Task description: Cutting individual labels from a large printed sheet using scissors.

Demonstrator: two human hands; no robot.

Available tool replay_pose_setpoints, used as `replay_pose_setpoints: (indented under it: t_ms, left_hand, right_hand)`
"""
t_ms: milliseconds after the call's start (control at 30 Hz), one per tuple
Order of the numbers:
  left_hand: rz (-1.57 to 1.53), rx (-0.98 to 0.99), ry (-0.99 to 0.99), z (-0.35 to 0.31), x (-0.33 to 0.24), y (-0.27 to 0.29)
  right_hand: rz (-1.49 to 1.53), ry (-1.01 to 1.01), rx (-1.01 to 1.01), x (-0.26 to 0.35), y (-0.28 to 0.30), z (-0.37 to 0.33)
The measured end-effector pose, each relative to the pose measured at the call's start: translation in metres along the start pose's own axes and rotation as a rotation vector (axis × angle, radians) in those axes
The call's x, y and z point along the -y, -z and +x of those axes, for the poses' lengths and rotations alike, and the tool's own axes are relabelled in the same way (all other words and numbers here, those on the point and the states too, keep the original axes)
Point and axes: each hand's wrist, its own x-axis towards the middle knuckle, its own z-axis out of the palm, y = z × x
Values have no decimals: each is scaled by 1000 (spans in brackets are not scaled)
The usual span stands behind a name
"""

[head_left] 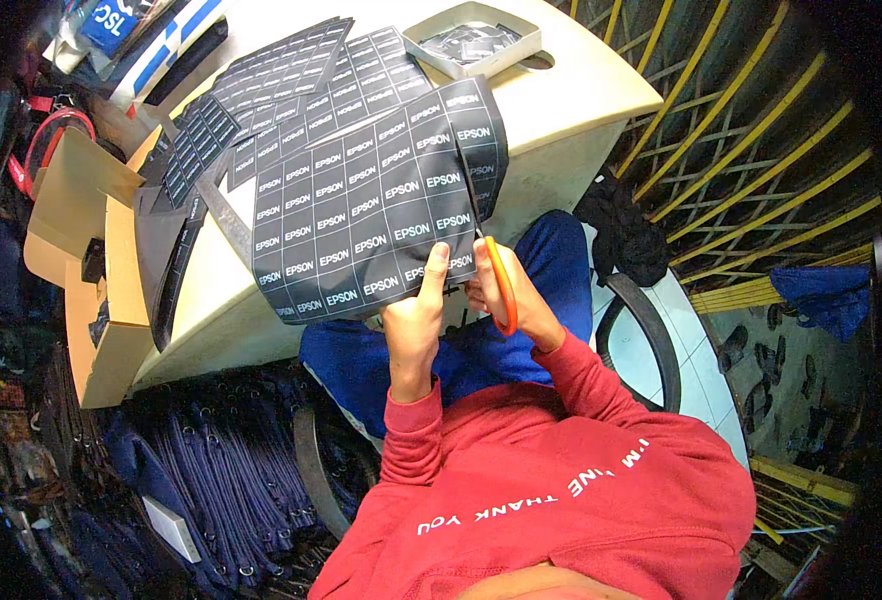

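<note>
My left hand [416, 318] grips the lower edge of a black sheet [356, 225] printed with a white grid and repeated lettering, its thumb lying on top. Just to the right, my right hand [529, 305] is closed on a pair of scissors [504, 285] with orange handles. The blades point away from me, in a slit near the sheet's right side, with a strip of the sheet to the right of them. The sheet is lifted in front of the table edge and curves a little. Fingers of both hands are partly hidden.
More printed black sheets [291, 75] lie on the cream table [591, 75]. A shallow tray [533, 48] of small cut pieces stands at the far edge. An open cardboard box [121, 290] is at the left, above piled dark blue straps [231, 470]. A yellow folding gate [751, 130] stands at right.
</note>
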Motion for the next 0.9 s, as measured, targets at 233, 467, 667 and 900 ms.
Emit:
replay_pose_setpoints:
  t_ms: [233, 467, 667, 900]
  left_hand:
    - [-61, -35, 1, -1, 8, 0]
    - [-48, -3, 26, -2, 5, -1]
    - [-9, 29, 14, -2, 2, 1]
    - [-21, -18, -8, -2, 6, 0]
  right_hand:
    - [-25, 55, -28, 1, -4, 2]
    - [-24, -8, 5, -1, -5, 1]
    - [-42, -2, -8, 3, -3, 1]
    - [-7, -38, -32, 9, -2, -1]
